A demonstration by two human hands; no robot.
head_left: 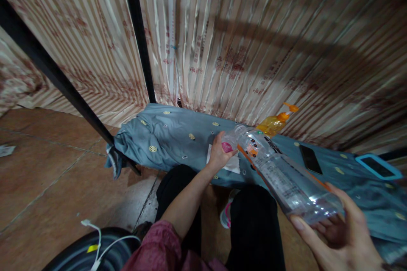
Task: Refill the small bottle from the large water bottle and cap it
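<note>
My right hand [337, 230] grips the base of a clear plastic bottle [280, 173] that lies tilted, neck pointing up and left. My left hand [219, 154] is at the bottle's mouth with its fingers closed on a pink cap [227, 147]. Under that hand a white tissue [233, 163] lies on the blue-grey patterned cloth [171, 139]. My black trousers and one shoe show below.
An orange pump bottle [276, 123] stands behind the clear bottle. A dark phone [310, 159] and a phone in a blue case [378, 167] lie on the cloth at right. Striped curtain behind, black metal post [140, 34], tiled floor left, white cable [101, 241] bottom left.
</note>
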